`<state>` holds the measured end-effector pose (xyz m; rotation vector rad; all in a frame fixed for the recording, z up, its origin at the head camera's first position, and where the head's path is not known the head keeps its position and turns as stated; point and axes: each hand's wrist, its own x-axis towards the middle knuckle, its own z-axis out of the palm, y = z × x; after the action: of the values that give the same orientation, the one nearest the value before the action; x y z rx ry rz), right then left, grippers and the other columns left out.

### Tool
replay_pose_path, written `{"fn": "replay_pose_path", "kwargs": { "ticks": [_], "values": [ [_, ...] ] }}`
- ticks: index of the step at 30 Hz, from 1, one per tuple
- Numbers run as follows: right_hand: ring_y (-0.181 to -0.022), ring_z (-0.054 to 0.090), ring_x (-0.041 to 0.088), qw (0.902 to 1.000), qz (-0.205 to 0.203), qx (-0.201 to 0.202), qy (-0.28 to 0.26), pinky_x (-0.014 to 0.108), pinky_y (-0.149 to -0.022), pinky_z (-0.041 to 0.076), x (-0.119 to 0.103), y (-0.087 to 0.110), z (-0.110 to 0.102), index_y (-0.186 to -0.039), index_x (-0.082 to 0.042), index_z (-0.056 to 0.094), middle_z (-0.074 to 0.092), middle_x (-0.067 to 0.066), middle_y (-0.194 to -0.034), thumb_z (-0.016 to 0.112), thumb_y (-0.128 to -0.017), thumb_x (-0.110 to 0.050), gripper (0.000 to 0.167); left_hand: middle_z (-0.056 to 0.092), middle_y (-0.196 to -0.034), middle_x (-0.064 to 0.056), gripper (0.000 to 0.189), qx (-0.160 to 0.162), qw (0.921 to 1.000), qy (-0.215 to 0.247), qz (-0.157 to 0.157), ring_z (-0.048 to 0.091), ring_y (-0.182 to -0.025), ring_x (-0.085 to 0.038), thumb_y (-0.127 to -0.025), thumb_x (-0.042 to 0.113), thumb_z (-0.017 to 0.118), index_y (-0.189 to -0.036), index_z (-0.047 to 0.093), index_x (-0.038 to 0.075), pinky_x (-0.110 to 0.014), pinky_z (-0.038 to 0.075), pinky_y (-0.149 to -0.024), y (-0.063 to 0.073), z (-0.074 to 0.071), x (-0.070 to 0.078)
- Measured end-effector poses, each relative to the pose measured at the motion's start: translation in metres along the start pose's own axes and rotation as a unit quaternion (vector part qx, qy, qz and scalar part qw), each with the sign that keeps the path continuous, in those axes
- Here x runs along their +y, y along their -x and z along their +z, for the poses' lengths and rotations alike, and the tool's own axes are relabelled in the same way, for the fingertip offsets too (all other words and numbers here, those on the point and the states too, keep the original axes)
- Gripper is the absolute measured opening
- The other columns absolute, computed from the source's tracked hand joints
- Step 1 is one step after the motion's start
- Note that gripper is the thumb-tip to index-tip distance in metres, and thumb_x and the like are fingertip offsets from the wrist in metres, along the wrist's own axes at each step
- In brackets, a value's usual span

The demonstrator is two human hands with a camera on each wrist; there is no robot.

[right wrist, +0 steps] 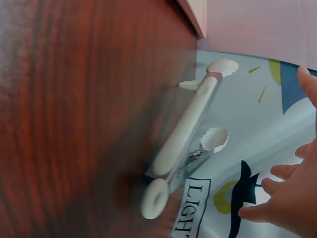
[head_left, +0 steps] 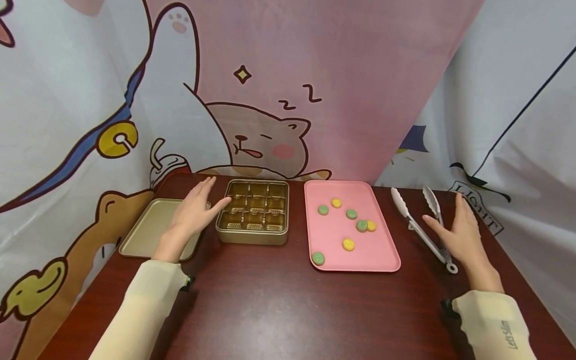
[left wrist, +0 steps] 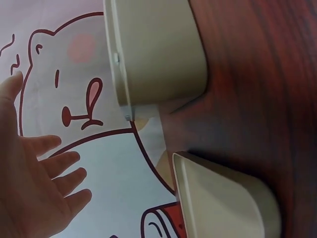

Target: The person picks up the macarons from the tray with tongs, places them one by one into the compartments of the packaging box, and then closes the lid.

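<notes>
My left hand (head_left: 191, 210), fingers extended, hovers between a flat gold lid (head_left: 150, 227) and a gold tin (head_left: 252, 237) divided into small compartments. In the left wrist view the tin (left wrist: 158, 54) and the lid (left wrist: 218, 198) stand beyond the fingers of that hand (left wrist: 39, 183). Over at the right, my right hand (head_left: 461, 235) is held above white-tipped tongs (head_left: 425, 237) with its thumb spread. The tongs (right wrist: 183, 129) lie spread apart on the table in the right wrist view, apart from that hand (right wrist: 287, 193). Neither hand holds anything.
A pink tray (head_left: 328, 235) sits between the tin and the tongs, with several green discs (head_left: 318, 258) and yellow discs (head_left: 348, 244) scattered on it. The dark red wooden table (head_left: 288, 310) ends against a cartoon-printed curtain (head_left: 342, 100) at the back and sides.
</notes>
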<state>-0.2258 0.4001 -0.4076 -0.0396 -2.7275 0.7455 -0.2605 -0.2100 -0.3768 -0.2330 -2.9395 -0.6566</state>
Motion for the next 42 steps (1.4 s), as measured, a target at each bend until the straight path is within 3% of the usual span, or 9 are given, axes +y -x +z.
{"fn": "replay_pose_path", "kwargs": {
  "ticks": [6, 18, 36, 42],
  "values": [
    [-0.148, 0.000, 0.057, 0.9996, 0.024, -0.012, -0.013, 0.069, -0.119, 0.003, 0.007, 0.005, 0.006, -0.158, 0.002, -0.009, -0.005, 0.036, -0.161, 0.055, -0.097, -0.047, 0.101, 0.018, -0.167, -0.017, 0.088, -0.025, 0.9991, 0.034, 0.002, 0.020, -0.153, -0.040, -0.097, 0.066, 0.044, -0.161, 0.016, 0.012, -0.060, 0.021, -0.121, 0.001, 0.006, -0.003],
    [-0.149, -0.004, 0.056, 0.9979, 0.054, -0.029, -0.021, 0.072, -0.117, 0.005, 0.013, 0.009, 0.017, -0.156, 0.004, -0.011, -0.008, 0.038, -0.160, 0.054, -0.096, -0.050, 0.103, 0.020, -0.166, -0.018, 0.086, -0.036, 0.9977, 0.057, -0.006, 0.025, -0.150, -0.042, -0.097, 0.061, 0.050, -0.160, 0.022, 0.011, -0.062, 0.025, -0.118, 0.005, 0.015, -0.011],
    [-0.146, 0.003, 0.060, 0.9945, 0.073, -0.056, -0.052, 0.073, -0.115, 0.009, 0.021, 0.014, 0.023, -0.154, 0.007, -0.014, -0.006, 0.041, -0.158, 0.059, -0.094, -0.046, 0.109, 0.030, -0.162, -0.022, 0.088, -0.056, 0.9956, 0.073, -0.021, 0.031, -0.146, -0.046, -0.094, 0.062, 0.055, -0.159, 0.026, 0.010, -0.063, 0.029, -0.116, 0.011, 0.021, -0.018],
    [-0.139, 0.018, 0.064, 0.9899, 0.095, -0.086, -0.061, 0.075, -0.110, 0.020, 0.024, 0.014, 0.023, -0.154, 0.008, -0.017, 0.006, 0.047, -0.154, 0.064, -0.092, -0.047, 0.115, 0.033, -0.159, -0.024, 0.088, -0.067, 0.9944, 0.081, -0.012, 0.035, -0.143, -0.047, -0.092, 0.057, 0.062, -0.158, 0.028, 0.009, -0.063, 0.032, -0.114, 0.013, 0.021, -0.017]
  ]
}}
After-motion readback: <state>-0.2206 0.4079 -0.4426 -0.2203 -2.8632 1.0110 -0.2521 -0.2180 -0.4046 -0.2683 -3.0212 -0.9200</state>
